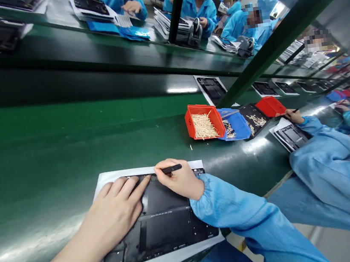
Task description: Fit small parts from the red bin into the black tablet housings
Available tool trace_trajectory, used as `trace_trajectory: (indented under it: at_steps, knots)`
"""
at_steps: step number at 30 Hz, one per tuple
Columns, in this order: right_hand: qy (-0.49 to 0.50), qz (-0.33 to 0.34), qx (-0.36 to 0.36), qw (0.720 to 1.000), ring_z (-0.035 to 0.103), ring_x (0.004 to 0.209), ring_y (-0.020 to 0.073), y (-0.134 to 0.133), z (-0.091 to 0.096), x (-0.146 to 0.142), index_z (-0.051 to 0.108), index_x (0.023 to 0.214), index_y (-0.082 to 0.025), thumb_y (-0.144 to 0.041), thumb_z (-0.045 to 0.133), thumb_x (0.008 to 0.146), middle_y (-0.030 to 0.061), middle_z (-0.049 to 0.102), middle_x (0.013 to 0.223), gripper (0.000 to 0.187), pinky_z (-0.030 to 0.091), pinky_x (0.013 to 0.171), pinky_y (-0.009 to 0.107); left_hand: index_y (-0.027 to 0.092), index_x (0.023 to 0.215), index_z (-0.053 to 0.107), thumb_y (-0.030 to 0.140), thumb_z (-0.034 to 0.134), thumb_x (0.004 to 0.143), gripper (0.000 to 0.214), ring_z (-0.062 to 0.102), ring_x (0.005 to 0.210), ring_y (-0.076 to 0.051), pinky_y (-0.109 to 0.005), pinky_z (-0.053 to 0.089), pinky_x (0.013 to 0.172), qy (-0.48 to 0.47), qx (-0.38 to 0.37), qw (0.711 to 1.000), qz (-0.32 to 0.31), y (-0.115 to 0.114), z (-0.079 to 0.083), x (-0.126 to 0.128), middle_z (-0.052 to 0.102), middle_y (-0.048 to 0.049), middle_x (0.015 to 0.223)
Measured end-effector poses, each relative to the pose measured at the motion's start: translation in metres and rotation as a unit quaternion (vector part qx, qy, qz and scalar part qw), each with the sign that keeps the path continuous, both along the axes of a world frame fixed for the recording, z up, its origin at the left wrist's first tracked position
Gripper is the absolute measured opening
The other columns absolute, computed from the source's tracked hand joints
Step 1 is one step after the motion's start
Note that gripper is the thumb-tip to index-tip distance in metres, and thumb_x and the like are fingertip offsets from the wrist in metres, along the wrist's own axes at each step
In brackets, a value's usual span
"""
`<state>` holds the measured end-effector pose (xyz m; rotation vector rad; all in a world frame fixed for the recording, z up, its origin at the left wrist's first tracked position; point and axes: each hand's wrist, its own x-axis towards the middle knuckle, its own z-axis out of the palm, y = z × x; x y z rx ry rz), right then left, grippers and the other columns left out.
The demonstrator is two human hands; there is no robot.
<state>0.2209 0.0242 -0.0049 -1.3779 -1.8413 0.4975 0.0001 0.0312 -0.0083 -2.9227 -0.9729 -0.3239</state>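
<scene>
Two grips rest on a flat matte-black rectangular panel point(165, 231) on a white sheet point(113, 176) at the near edge of the glossy green bench point(36, 157): left grip point(114, 212) open, fingers pressed flat on it, right grip point(178, 183) pinched shut around a slim black stylus point(171, 169).

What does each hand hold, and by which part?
Right hand pinches a black tool by its left end; left hand rests on the panel, holding nothing.

Bright overhead light glares off the green belt point(37, 166); edges warp, far right seems soft.
</scene>
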Motion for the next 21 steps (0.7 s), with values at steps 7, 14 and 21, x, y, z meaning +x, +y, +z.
trace_trajectory:
  at_steps: [7, 14, 21]
  knots:
    - [-0.041, 0.021, 0.007, 0.999, 0.072, 0.078, 0.0172, -0.0008, -0.001, 0.0008, 0.072, 0.086, -0.022, -0.024, 0.058, 0.095, 0.0042, 0.077, 0.086, 0.017, 0.056, 0.078, 0.028, 0.017, 0.14, 0.056, 0.021, 0.045, 0.094, 0.047, 0.058, 0.095, -0.031, -0.045, 0.039, 0.079, 0.013, 0.019, 1.0, 0.009, -0.0023, 0.0032, 0.0044, 0.069, -0.0131, 0.111]
    - [-0.048, 0.038, 0.042, 0.997, 0.069, 0.073, 0.0161, -0.0011, -0.0001, 0.0024, 0.07, 0.086, -0.021, -0.027, 0.053, 0.098, 0.0045, 0.076, 0.083, 0.021, 0.055, 0.073, 0.027, 0.018, 0.139, 0.057, 0.021, 0.045, 0.094, 0.047, 0.056, 0.093, -0.031, -0.046, 0.039, 0.079, 0.03, 0.027, 0.999, 0.017, -0.002, 0.0038, 0.0066, 0.068, -0.0123, 0.108]
    - [-0.027, 0.033, 0.031, 0.999, 0.068, 0.07, 0.0152, -0.0034, 0.0038, 0.0034, 0.072, 0.084, -0.021, -0.028, 0.054, 0.097, 0.0038, 0.075, 0.08, 0.023, 0.055, 0.071, 0.026, 0.018, 0.137, 0.059, 0.021, 0.047, 0.093, 0.045, 0.056, 0.094, -0.031, -0.045, 0.04, 0.079, 0.022, 0.028, 0.999, 0.018, -0.002, 0.0031, 0.0067, 0.068, -0.0125, 0.109]
